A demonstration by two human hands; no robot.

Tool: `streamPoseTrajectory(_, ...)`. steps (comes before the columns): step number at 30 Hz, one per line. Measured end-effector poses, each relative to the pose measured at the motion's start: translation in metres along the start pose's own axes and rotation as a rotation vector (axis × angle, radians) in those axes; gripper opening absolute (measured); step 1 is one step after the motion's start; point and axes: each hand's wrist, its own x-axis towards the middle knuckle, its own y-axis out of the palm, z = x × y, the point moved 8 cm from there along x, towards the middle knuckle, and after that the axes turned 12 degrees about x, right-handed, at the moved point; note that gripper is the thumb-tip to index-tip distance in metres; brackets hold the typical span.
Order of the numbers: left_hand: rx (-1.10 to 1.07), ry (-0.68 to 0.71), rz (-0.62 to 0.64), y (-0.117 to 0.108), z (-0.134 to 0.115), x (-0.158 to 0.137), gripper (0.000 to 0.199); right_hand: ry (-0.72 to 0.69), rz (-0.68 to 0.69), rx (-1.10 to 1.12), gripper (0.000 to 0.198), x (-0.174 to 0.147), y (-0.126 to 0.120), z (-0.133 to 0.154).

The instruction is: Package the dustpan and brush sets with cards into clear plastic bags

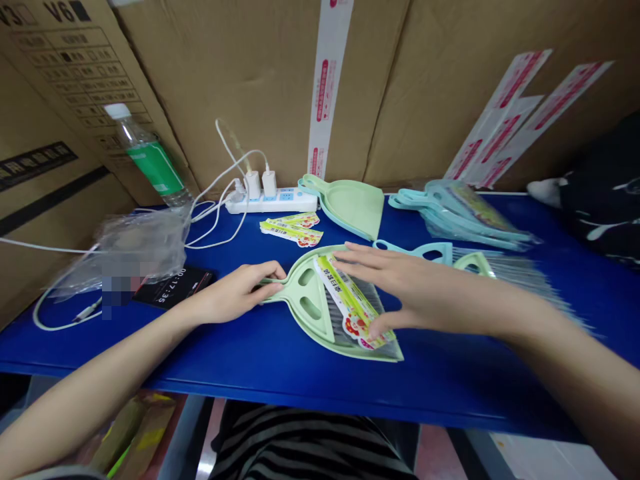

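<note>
In the head view, my left hand (241, 291) is closed round the handle end of a pale green dustpan (387, 355). A matching green hand brush (299, 291) lies nested in the pan, its handle together with the pan's. Across the brush's grey bristles rests a yellow-green and white label card (345, 293) with a cartoon figure at its lower end. My right hand (387, 283) is over the card with fingers outstretched and spread. Its thumb is at the card's lower end; I cannot tell how firmly it touches.
More label cards (293, 231) lie near a white power strip (273, 200) with cables. Stacked dustpans (355, 203), bagged blue sets (450, 210) and loose brushes (530, 280) lie behind and right. Leftward are clear plastic bags (143, 243), a black timer display (175, 288) and a bottle (155, 167).
</note>
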Motion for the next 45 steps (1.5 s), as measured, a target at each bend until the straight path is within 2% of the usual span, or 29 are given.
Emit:
streamPoseTrajectory(2, 0.006, -0.001, -0.001, 0.0, 0.0, 0.0, 0.021, 0.024, 0.08, -0.007, 0.088, 0.003, 0.012, -0.007)
streamPoseTrajectory(6, 0.013, 0.002, -0.004, -0.001, -0.001, 0.0, 0.021, 0.096, 0.136, 0.005, 0.092, 0.004, 0.023, -0.012)
streamPoseTrajectory(15, 0.008, 0.027, -0.026, -0.003, -0.003, 0.001, 0.021, 0.139, 0.063, -0.009, 0.092, 0.0, 0.024, -0.015)
streamPoseTrajectory(21, 0.017, 0.053, -0.088, -0.006, -0.005, 0.001, 0.02, 0.069, -0.043, -0.076, 0.09, 0.0, 0.013, -0.011)
streamPoseTrajectory(24, 0.018, 0.056, -0.109, -0.007, -0.005, 0.001, 0.019, 0.036, -0.043, -0.126, 0.09, -0.001, 0.015, -0.012)
streamPoseTrajectory(27, 0.021, 0.061, -0.121, -0.007, -0.006, 0.001, 0.019, 0.062, -0.018, -0.155, 0.09, -0.002, 0.02, -0.016)
streamPoseTrajectory(33, 0.03, 0.081, -0.145, -0.008, -0.008, 0.003, 0.021, 0.04, -0.062, -0.188, 0.08, -0.002, 0.011, -0.008)
streamPoseTrajectory(36, 0.027, 0.074, -0.147, -0.007, -0.008, 0.003, 0.022, 0.062, -0.087, -0.238, 0.065, 0.001, 0.002, -0.011)
streamPoseTrajectory(40, 0.016, 0.062, -0.128, -0.005, -0.007, 0.003, 0.022, 0.195, -0.132, -0.426, 0.037, 0.003, -0.008, -0.029)
streamPoseTrajectory(45, 0.016, 0.085, -0.115, -0.003, -0.009, 0.002, 0.022, 0.359, -0.121, -0.518, 0.037, 0.001, -0.012, -0.051)
